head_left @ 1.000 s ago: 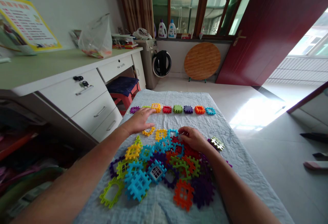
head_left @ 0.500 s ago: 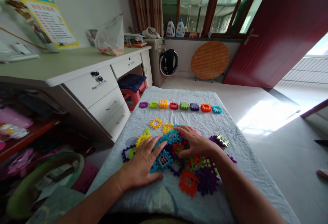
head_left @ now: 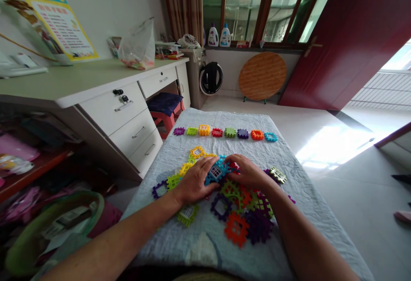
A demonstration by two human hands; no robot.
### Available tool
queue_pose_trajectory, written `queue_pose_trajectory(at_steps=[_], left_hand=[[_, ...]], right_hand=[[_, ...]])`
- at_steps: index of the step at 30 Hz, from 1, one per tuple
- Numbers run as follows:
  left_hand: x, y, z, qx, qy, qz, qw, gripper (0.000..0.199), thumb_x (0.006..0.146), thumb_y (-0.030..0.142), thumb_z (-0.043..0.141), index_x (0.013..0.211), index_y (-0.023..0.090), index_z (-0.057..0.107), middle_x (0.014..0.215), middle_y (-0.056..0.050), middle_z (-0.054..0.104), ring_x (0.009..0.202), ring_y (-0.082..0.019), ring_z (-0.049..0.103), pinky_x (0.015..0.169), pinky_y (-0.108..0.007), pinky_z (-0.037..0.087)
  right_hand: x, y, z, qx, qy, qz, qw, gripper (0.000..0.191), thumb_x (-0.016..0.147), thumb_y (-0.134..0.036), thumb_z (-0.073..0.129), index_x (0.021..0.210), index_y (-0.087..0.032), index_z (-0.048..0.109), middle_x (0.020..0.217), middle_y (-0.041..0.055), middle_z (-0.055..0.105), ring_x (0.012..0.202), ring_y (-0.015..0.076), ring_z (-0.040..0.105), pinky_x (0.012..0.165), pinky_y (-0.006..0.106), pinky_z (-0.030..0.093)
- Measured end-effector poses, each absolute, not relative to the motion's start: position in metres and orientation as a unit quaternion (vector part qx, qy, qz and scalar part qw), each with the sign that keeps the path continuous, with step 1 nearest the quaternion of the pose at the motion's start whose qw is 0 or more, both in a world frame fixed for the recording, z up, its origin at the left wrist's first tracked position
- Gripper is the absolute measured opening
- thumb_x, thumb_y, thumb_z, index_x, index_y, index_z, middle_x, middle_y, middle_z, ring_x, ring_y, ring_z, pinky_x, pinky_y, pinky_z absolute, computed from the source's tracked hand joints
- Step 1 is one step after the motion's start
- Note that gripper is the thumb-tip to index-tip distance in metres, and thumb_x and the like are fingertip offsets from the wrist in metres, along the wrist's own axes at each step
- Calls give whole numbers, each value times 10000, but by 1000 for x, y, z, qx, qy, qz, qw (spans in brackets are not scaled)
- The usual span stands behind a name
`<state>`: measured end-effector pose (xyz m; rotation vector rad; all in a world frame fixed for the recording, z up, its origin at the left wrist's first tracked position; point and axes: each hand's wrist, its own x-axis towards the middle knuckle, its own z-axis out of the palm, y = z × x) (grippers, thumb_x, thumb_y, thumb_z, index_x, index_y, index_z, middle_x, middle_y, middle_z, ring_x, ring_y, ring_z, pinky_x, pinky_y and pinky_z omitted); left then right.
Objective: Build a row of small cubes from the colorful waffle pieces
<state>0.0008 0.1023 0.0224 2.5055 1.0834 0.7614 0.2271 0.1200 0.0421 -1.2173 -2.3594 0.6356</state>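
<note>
Cups blue tiles (head_left: 215, 172) between left hand (head_left: 195, 181) and right hand (head_left: 248, 171), with fingers bent around them from either side, at the middle of the cloth-covered worktop (head_left: 253, 151). Shows an orange tile (head_left: 236, 229) toward the near edge, a green tile (head_left: 187, 216) on the near side of the left hand, a yellow tile (head_left: 197, 151) just beyond it, and a tile row (head_left: 230, 132) near the far edge.
</note>
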Motion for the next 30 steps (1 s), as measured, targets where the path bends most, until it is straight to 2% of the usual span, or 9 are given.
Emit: queue_pose_trajectory(at_steps=[5,9,12,15,18,22,25,30], left_hand=[[16,118,21,833,410,341,147,727,760,319,679,1383,238,313,1330,-101,494,1231,-256,475,1042,-416,401],[13,125,22,777,467,403,129,723,754,311,687,1372,229,321,1328,-104,497,1213,-248,493,1022,-391,419],[1,130,22,759,483,416,132,663,778,337,658,1352,215,351,1290,-109,509,1163,-239,523,966,-373,460],[-11,135,20,763,485,403,145,457,817,345,601,1230,185,490,1190,-110,543,1058,-222,570,917,-367,490],[-20,138,18,764,490,396,138,305,833,298,567,1111,172,570,1141,-101,554,1040,-218,570,952,-386,469],[-28,137,21,769,486,401,114,276,830,245,554,1097,177,580,1132,-91,569,1102,-229,535,1005,-413,423],[-27,131,26,804,450,368,122,291,831,293,571,1107,202,588,1144,-79,591,1138,-239,512,1023,-422,399],[-15,121,27,873,381,255,165,555,732,461,675,1211,210,548,1247,-99,558,1169,-276,498,1030,-453,385]], right_hand=[[238,127,41,-486,-809,237,230,242,701,-141,535,937,-187,561,864,18,619,770,145,553,720,269,415],[250,131,41,-520,-794,224,222,231,669,-130,515,890,-190,541,805,1,593,722,139,522,668,252,388],[256,133,39,-533,-793,203,216,237,664,-132,507,892,-192,534,834,12,579,763,154,518,706,269,393],[256,133,34,-534,-797,172,225,215,676,-144,514,883,-194,546,924,43,563,857,182,518,793,312,402],[252,134,28,-537,-794,142,245,206,684,-149,527,881,-198,562,1031,71,562,960,217,509,870,360,391],[247,137,18,-523,-804,107,263,293,707,-169,547,997,-194,577,1168,99,558,1096,254,468,939,404,367],[243,136,17,-494,-825,110,252,410,750,-240,569,1157,-195,542,1258,109,538,1167,268,435,975,441,346],[224,128,28,-446,-857,143,218,574,778,-316,589,1323,-211,440,1315,108,510,1228,279,387,1007,468,310]])
